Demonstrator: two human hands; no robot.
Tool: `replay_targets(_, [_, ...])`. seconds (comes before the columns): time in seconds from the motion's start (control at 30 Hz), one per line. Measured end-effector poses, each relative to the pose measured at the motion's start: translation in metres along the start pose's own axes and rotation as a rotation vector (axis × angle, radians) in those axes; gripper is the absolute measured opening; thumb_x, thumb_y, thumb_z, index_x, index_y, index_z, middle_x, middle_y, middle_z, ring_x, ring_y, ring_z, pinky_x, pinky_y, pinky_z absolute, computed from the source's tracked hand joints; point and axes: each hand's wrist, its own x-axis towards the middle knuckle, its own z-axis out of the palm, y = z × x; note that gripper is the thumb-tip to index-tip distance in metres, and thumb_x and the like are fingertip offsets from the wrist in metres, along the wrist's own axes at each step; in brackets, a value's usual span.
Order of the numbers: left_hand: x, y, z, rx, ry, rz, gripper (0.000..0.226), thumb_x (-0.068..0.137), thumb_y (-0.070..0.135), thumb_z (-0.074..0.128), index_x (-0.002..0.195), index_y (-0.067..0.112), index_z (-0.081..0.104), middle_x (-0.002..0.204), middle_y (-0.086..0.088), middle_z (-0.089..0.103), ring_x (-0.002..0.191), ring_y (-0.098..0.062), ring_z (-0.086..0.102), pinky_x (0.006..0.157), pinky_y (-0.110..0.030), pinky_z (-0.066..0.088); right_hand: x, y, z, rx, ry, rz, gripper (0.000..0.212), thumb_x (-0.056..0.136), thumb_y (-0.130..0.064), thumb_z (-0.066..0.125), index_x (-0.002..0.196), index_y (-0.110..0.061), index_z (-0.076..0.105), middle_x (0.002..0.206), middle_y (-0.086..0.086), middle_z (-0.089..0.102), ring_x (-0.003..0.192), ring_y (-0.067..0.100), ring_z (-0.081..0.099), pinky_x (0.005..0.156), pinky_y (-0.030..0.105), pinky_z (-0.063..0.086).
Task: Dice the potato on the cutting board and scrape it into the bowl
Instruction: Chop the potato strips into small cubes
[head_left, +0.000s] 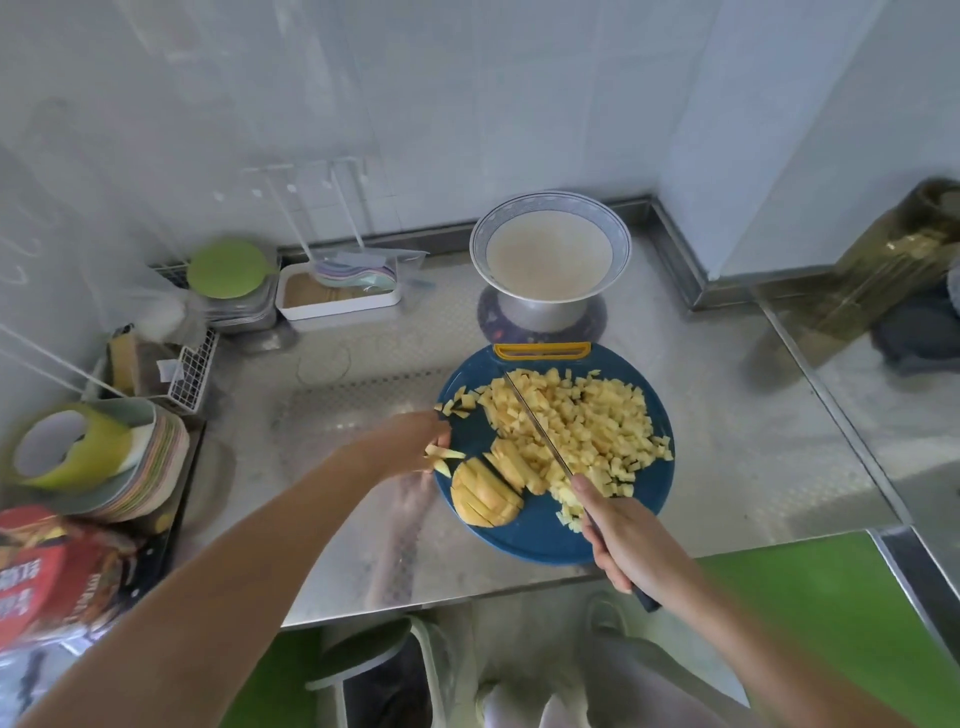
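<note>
Right grip holds knife amid pale-yellow, mostly diced potato.

Nothing can be read with certainty. The only lettering stands on the red bag at the lower left edge of the view: large white characters across its front (they run tilted, and the blur smears them), with smaller pale marks above them that are just as illegible. No brand, number or sign can be made out on it.
</note>
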Motion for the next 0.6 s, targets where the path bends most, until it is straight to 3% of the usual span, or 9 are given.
replay_targets(0.13, [0.001,0.002,-0.003,0.09,-0.02,0.025,0.035,0.091,0.023,0.054,0.125,0.014,0.058,0.122,-0.003,0.056,0.11,-0.018,0.055,0.093,-0.024,0.042,-0.002,0.002,0.001,0.012,0.009,0.008,0.062,0.095,-0.063,0.037,0.064,-0.01,0.034,0.039,-0.004,0.026,0.034,0.014,0.023,0.059,0.037,0.028])
replay_targets(0.37, [-0.004,0.002,-0.005,0.077,-0.039,-0.007,0.05,0.09,0.03,0.059,0.138,0.017,0.049,0.135,-0.002,0.052,0.122,-0.018,0.049,0.102,-0.026,0.037,-0.006,0.005,-0.001,0.021,0.017,0.013,0.063,0.093,-0.065,0.037,0.062,-0.011,0.032,0.039,-0.005,0.024,0.033,0.014,0.022,0.057,0.036,0.026])
replay_targets(0.5, [-0.011,0.001,-0.012,0.009,0.011,-0.068,0.05,0.091,0.033,0.06,0.138,0.02,0.047,0.133,0.001,0.053,0.116,-0.014,0.05,0.095,-0.019,0.036,-0.007,0.006,-0.003,0.019,0.017,-0.006,0.063,0.094,-0.064,0.036,0.059,-0.012,0.031,0.037,-0.007,0.025,0.033,0.013,0.023,0.062,0.037,0.029])
replay_targets(0.6, [-0.011,0.02,-0.024,0.068,0.01,0.025,0.046,0.092,0.032,0.056,0.136,0.021,0.048,0.13,0.002,0.052,0.12,-0.016,0.05,0.092,-0.022,0.037,-0.008,0.008,-0.005,0.028,0.026,-0.008,0.065,0.094,-0.065,0.036,0.06,-0.01,0.033,0.038,-0.005,0.025,0.033,0.014,0.024,0.06,0.037,0.029])
